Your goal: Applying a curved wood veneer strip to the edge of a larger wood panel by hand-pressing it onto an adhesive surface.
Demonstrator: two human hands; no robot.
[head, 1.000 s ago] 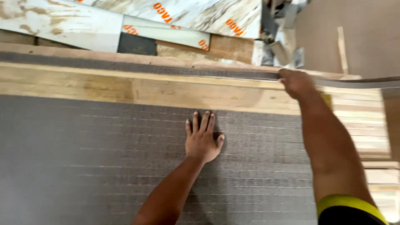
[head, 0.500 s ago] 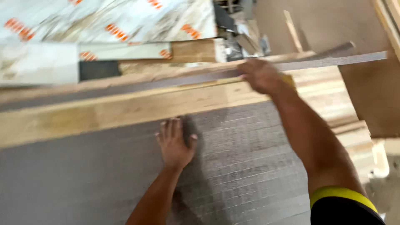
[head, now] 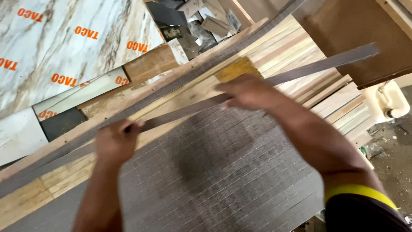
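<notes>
A long, thin grey laminate strip (head: 326, 63) runs diagonally from lower left to upper right above the workbench. My left hand (head: 115, 141) pinches it near its left part, and my right hand (head: 249, 92) grips it near the middle. Below both hands lies a large grey textured laminate sheet (head: 223, 172) on a wooden board (head: 51, 184). A second grey strip (head: 180, 79) lies along the board's far edge. The view is motion-blurred.
Marble-patterned sheets (head: 64, 47) with orange print lean at the upper left. Scrap offcuts (head: 201, 21) lie at the top. A brown panel (head: 356, 34) stands at the upper right, with a white container (head: 386, 101) on the dirty floor (head: 395, 146) at the right.
My left hand has lifted off the grey sheet, where it lay flat, and taken hold of the strip. My right hand has raised the strip off the board edge. The view has tilted.
</notes>
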